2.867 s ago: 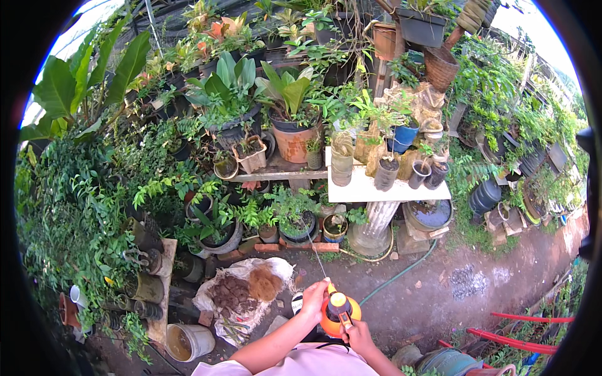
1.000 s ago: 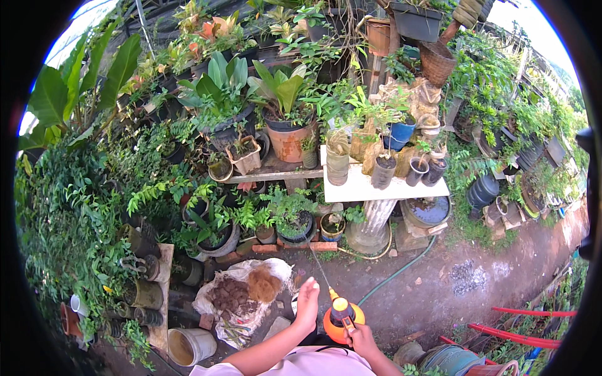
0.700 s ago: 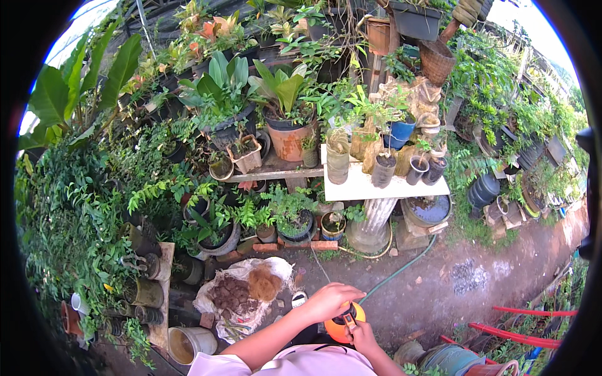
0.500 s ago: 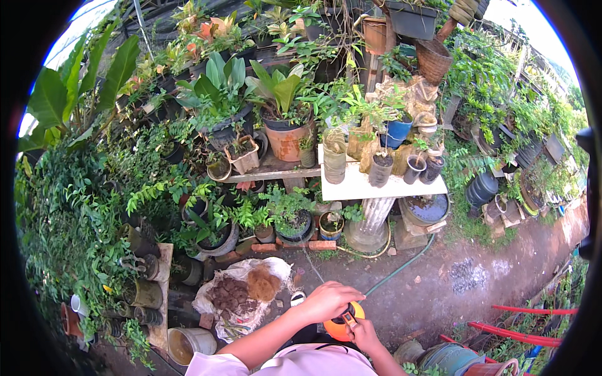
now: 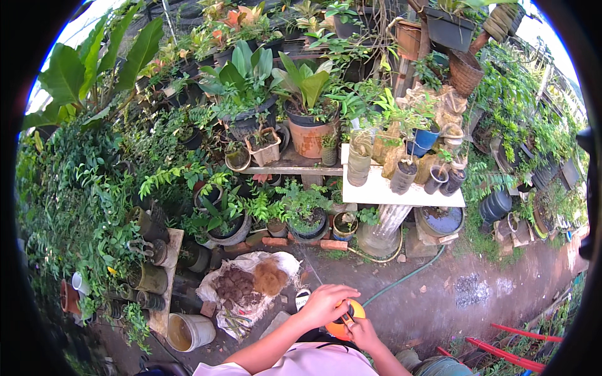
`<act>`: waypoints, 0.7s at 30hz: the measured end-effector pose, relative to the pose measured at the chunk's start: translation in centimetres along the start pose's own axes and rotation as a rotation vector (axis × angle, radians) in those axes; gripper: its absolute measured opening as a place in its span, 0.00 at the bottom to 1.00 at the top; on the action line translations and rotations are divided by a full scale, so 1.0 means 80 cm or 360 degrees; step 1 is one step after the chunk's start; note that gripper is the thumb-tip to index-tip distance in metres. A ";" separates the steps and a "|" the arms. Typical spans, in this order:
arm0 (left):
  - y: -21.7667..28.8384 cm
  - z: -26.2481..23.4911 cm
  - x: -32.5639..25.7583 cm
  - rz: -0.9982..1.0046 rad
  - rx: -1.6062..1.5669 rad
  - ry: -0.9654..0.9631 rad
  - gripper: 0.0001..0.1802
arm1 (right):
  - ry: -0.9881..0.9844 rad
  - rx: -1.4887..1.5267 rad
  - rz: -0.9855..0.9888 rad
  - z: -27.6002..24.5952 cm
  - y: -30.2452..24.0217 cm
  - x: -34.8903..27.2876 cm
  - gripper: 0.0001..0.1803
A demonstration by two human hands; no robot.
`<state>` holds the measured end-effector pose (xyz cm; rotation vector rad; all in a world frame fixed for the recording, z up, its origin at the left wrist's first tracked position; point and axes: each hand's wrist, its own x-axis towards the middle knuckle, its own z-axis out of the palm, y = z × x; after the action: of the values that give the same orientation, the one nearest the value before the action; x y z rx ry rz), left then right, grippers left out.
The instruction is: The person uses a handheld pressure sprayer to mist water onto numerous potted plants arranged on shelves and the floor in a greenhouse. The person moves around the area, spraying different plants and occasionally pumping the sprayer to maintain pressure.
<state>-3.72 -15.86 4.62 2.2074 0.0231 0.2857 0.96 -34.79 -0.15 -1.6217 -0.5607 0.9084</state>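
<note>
An orange, rounded hand sprayer [image 5: 357, 311] with a black grip is in front of my body at the bottom middle. My right hand [image 5: 362, 332] is closed around its black grip. My left hand [image 5: 327, 303] bends over the sprayer's top, fingers together and pointing right, thumb tucked near the black part; the palm side is hidden. A thin pale line runs from near my left hand toward a green leafy potted plant [image 5: 307, 213] beyond. Left of my hands, a white sack [image 5: 286, 263] lies on the ground, bearing dark soil [image 5: 234, 285] and brown fibre [image 5: 270, 277].
A white-topped table [image 5: 401, 195] with several small pots stands ahead, beside a water-filled basin [image 5: 442, 220]. A green hose [image 5: 404, 272] crosses the ground. A pale bucket [image 5: 190, 332] and a board [image 5: 168, 288] are at left, red bars [image 5: 501, 353] at lower right.
The view has shifted left and slightly up, so the plants and table appear farther right and lower. Both hands keep their hold on the sprayer. The thin line looks fainter now.
</note>
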 end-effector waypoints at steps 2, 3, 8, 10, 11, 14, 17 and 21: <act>-0.006 -0.007 0.000 -0.0010 -0.0002 0.0035 0.16 | -0.0050 0.0030 0.0075 0.007 -0.009 0.011 0.18; -0.010 -0.012 0.001 -0.0013 -0.0005 0.0053 0.16 | -0.0029 0.0024 -0.0025 0.011 -0.012 0.017 0.18; -0.031 -0.039 0.008 -0.0043 -0.0005 0.0147 0.17 | -0.0108 -0.0062 0.0179 0.026 -0.025 0.048 0.17; -0.041 -0.054 0.013 -0.0045 -0.0021 0.0159 0.17 | -0.0111 -0.0040 0.0116 0.034 -0.029 0.063 0.18; -0.047 -0.062 0.015 -0.0040 -0.0021 0.0178 0.17 | -0.0117 -0.0029 0.0140 0.038 -0.032 0.072 0.18; -0.064 -0.087 0.023 -0.0041 -0.0042 0.0210 0.16 | -0.0180 -0.0018 0.0217 0.049 -0.038 0.099 0.19; -0.083 -0.113 0.031 -0.0054 -0.0062 0.0207 0.15 | -0.0184 -0.0038 0.0291 0.062 -0.045 0.127 0.18; -0.108 -0.146 0.039 -0.0023 -0.0044 0.0260 0.14 | -0.0209 -0.0077 0.0189 0.081 -0.059 0.163 0.17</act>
<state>-2.47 -1.06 5.19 2.1506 0.1239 0.4550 3.93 -19.76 0.56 -1.6610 -0.5856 1.1027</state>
